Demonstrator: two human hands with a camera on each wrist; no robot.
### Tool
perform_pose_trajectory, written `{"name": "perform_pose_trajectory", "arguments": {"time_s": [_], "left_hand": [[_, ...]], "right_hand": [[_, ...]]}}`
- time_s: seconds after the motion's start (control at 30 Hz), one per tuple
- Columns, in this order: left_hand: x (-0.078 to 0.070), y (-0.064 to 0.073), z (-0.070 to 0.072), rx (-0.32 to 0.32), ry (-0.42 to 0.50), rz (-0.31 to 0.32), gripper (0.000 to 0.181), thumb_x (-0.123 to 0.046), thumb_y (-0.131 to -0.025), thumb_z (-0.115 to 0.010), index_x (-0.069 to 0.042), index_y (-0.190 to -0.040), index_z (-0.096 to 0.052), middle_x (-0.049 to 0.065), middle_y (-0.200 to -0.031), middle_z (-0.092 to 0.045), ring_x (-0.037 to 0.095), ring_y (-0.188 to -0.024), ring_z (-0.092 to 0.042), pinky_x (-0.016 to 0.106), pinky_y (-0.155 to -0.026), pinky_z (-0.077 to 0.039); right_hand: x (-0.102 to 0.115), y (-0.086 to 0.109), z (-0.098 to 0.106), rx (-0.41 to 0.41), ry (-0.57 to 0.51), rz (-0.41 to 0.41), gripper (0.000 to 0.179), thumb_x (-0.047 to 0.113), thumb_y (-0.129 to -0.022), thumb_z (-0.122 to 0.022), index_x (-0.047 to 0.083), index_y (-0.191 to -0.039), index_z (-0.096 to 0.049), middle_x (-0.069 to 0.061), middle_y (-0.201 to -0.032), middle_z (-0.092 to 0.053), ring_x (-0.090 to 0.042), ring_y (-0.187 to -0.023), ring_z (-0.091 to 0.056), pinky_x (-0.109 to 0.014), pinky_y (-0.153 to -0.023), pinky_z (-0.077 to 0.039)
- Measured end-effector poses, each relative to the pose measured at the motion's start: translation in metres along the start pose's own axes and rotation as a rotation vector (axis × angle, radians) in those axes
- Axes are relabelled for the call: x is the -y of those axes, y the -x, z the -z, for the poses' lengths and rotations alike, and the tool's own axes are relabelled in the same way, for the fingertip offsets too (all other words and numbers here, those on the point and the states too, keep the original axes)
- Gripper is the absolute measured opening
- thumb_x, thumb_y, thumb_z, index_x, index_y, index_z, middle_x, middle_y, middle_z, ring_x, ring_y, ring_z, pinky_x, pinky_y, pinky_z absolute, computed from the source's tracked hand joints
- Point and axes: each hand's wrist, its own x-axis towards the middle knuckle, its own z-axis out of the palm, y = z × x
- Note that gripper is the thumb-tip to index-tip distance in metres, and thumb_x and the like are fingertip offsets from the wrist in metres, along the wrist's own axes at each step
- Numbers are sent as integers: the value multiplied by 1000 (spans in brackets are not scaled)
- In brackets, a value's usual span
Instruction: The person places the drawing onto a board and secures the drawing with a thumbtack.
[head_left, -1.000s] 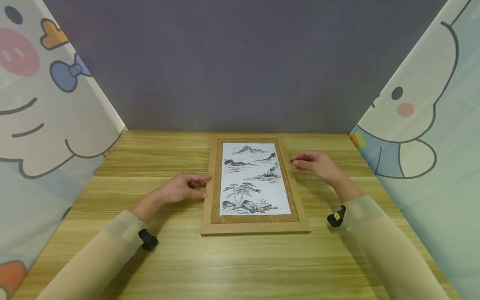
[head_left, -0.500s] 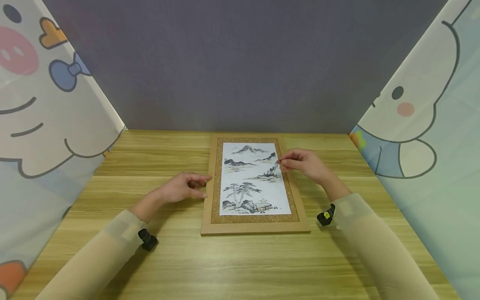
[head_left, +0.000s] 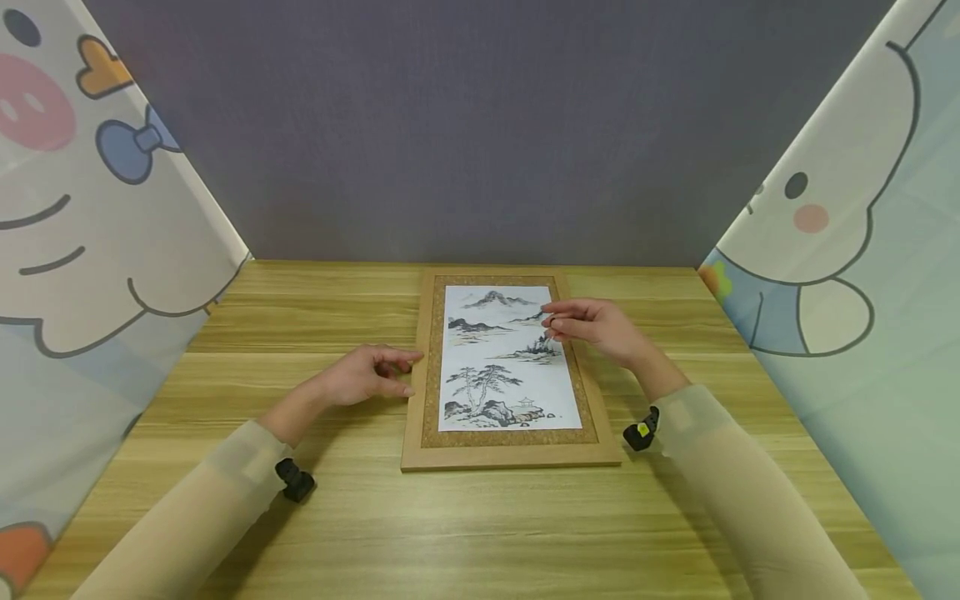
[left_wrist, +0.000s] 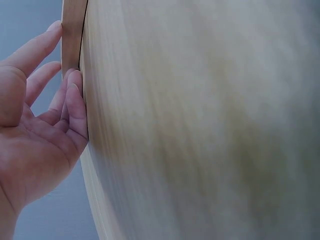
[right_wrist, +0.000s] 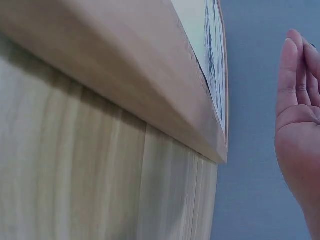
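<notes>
A light wooden frame with a cork board (head_left: 510, 437) inside lies flat on the table. On the cork sits a white sheet of paper (head_left: 487, 350) printed with ink mountains, trees and a pavilion. My left hand (head_left: 363, 375) touches the frame's left edge with its fingertips, fingers relaxed; the left wrist view has them against the side of the frame (left_wrist: 73, 35). Above the sheet's right side, my right hand (head_left: 600, 325) pinches a small dark thing (head_left: 553, 320) between thumb and fingers. Its kind I cannot tell, as the fingertips mostly cover it.
The wood-grain table (head_left: 480, 533) stretches around the frame. Behind it rises a grey panel (head_left: 480, 133), close to the frame's far edge. Cartoon-printed cloth walls (head_left: 90, 233) stand at the left and right. A black wrist camera (head_left: 296, 481) sits on the left cuff.
My right hand has moved left from beside the frame's right edge to over the paper, with the small dark thing in its fingers. The left hand and the frame have stayed put.
</notes>
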Motion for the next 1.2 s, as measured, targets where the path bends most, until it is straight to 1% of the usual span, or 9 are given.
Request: {"name": "perform_pose_trajectory", "arguments": {"time_s": [0.2, 0.33, 0.47, 0.63, 0.73, 0.83, 0.97, 1.07, 1.2], "left_hand": [[1, 0, 0, 0, 6, -6, 68, -24, -96, -88, -10, -156, -61, 19, -133, -68, 22, -103, -61, 27, -81, -55], [1, 0, 0, -3, 2, -12, 67, -24, -96, -87, -9, -156, -61, 20, -133, -68, 22, -103, -61, 27, -81, -55], [1, 1, -1, -5, 2, -2, 67, -25, -96, -88, -10, -156, -61, 19, -134, -68, 23, -105, -61, 28, -83, -55], [1, 1, 0, -2, 8, 11, 68, -25, -95, -88, -11, -156, -62, 18, -134, -69, 23, -105, -61, 29, -84, -55], [1, 1, 0, -1, 9, 11, 68, -25, -96, -88, -11, -156, -61, 17, -133, -69, 23, -103, -60, 30, -83, -55], [1, 0, 0, 0, 7, 8, 68, -25, -96, -88, -11, -157, -61, 17, -133, -69, 24, -103, -60, 30, -84, -55], [2, -1, 1, 3, 2, 1, 68, -26, -96, -88, -11, -157, -61, 17, -134, -69, 23, -104, -60, 31, -85, -55], [2, -1, 1, 3, -3, -1, 68, -27, -96, -88, -12, -157, -61, 17, -134, -69, 23, -104, -60, 31, -85, -55], [1, -1, 1, 2, -12, 2, 68, -27, -96, -88, -13, -157, -61, 16, -134, -69, 24, -105, -61, 32, -87, -55]], "right_hand": [[-1, -5, -5, -17, -39, 14, 32, 7, -109, -68, -5, -138, -68, -15, -129, -77, -13, -107, -80, -42, -102, -64], [-1, -8, -9, -29, -31, 24, 33, 9, -109, -68, -9, -137, -67, -15, -127, -78, -13, -105, -79, -44, -102, -65], [-1, -13, -11, -46, -47, 1, 40, 11, -110, -68, -12, -142, -63, -23, -135, -75, -13, -107, -79, -42, -105, -63], [0, -20, -10, -43, -57, -28, 43, 13, -110, -69, -9, -146, -62, -28, -146, -67, -13, -113, -77, -36, -108, -61], [1, -24, -11, -37, -60, -33, 41, 13, -109, -70, -5, -146, -65, -24, -148, -67, -14, -117, -76, -36, -109, -61], [3, -29, -11, -34, -42, -34, 38, 14, -109, -70, 1, -144, -69, -16, -147, -70, -16, -119, -76, -36, -108, -61], [4, -36, -12, -39, -14, -37, 36, 14, -109, -70, 5, -144, -70, -12, -147, -71, -19, -119, -76, -42, -112, -60], [4, -44, -13, -38, -20, -46, 38, 11, -109, -68, 3, -147, -68, -14, -149, -70, -17, -118, -76, -45, -114, -58], [2, -56, -14, -37, -45, -54, 43, 9, -109, -68, -1, -150, -63, -16, -150, -68, -13, -116, -77, -40, -111, -60]]}}
